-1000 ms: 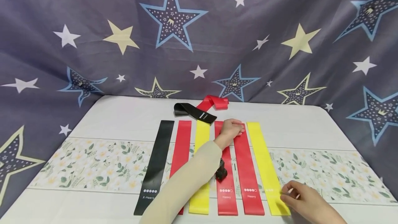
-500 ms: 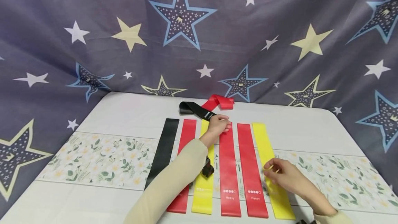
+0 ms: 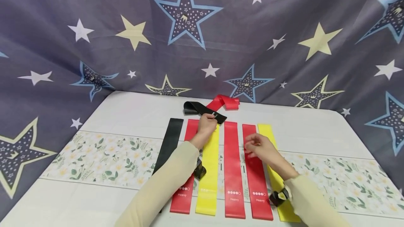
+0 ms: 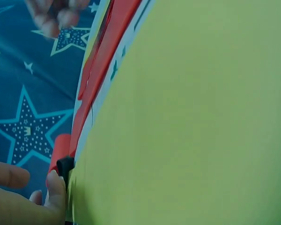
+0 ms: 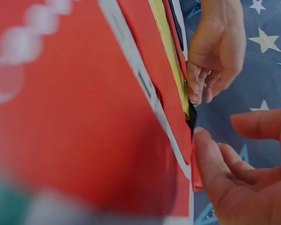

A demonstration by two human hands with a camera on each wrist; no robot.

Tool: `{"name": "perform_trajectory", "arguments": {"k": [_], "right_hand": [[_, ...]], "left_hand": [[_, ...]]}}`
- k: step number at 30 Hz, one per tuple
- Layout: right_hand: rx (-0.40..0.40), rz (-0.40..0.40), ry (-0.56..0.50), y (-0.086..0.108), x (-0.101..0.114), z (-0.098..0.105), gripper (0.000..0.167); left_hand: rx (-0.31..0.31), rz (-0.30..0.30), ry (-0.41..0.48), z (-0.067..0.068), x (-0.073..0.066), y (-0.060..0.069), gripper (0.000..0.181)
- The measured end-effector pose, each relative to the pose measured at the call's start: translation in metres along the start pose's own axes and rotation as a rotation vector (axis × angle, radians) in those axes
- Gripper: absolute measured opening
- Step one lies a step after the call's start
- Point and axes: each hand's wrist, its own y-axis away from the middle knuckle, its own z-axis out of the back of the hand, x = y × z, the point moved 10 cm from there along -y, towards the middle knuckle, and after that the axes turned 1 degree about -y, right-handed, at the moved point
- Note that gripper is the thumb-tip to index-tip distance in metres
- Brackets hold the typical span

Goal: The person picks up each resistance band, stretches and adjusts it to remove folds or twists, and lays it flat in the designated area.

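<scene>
Flat resistance bands lie side by side: a black band [image 3: 170, 139], a red band [image 3: 181, 199], a yellow band [image 3: 209, 171], two red bands marked Heavy [image 3: 233, 164] [image 3: 257, 178] and another yellow band [image 3: 277, 181]. My left hand [image 3: 207, 127] is at the far end of the left yellow band, by the tip of a loose black band [image 3: 197, 109]. In the left wrist view its thumb and forefinger stand apart, and nothing is seen gripped. Over the rightmost red band hovers my right hand [image 3: 260, 146], fingers loosely bent around nothing.
A curled red band [image 3: 225, 102] lies behind the loose black one, partly under it. The white table [image 3: 110, 115] carries a floral strip [image 3: 110, 164] across its middle. A star-printed curtain [image 3: 240, 45] rises behind the table and along its sides.
My left hand has moved left from the red bands to the left yellow band's far end. My right hand has gone forward and left, off the right yellow band. The bands stay in place.
</scene>
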Motion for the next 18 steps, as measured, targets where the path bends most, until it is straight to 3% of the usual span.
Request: {"name": "perform_trajectory", "arguments": {"k": [2, 3, 5, 7, 9, 10, 12, 14, 17, 18], "right_hand": [[-0.02, -0.022, -0.029, -0.014, 0.001, -0.004, 0.033], [-0.028, -0.042, -0.049, -0.021, 0.001, -0.005, 0.034], [-0.049, -0.09, -0.088, -0.034, 0.0, -0.007, 0.037], [-0.069, -0.128, -0.144, -0.046, -0.001, -0.009, 0.039], [-0.078, -0.156, -0.194, -0.058, -0.002, -0.012, 0.041], [-0.079, -0.162, -0.217, -0.063, -0.002, -0.014, 0.041], [-0.071, -0.17, -0.279, -0.071, -0.001, -0.019, 0.041], [-0.056, -0.179, -0.34, -0.078, 0.001, -0.024, 0.041], [-0.026, -0.192, -0.424, -0.085, 0.003, -0.032, 0.041], [-0.02, -0.198, -0.444, -0.087, 0.004, -0.034, 0.041]], "left_hand": [[-0.031, -0.023, -0.018, 0.004, 0.002, -0.005, 0.028], [-0.054, -0.046, -0.02, 0.004, 0.01, -0.015, 0.027], [-0.091, -0.09, -0.037, 0.0, 0.032, -0.04, 0.025], [-0.09, -0.128, -0.027, -0.005, 0.054, -0.065, 0.023], [-0.073, -0.106, -0.011, -0.008, 0.074, -0.086, 0.025], [-0.065, -0.078, -0.02, -0.006, 0.074, -0.086, 0.028], [-0.067, -0.09, 0.021, 0.0, 0.073, -0.085, 0.032], [-0.091, -0.04, 0.011, 0.01, 0.06, -0.07, 0.037], [-0.137, -0.029, 0.028, 0.026, 0.034, -0.047, 0.04], [-0.146, 0.012, 0.005, 0.03, 0.024, -0.037, 0.042]]}}
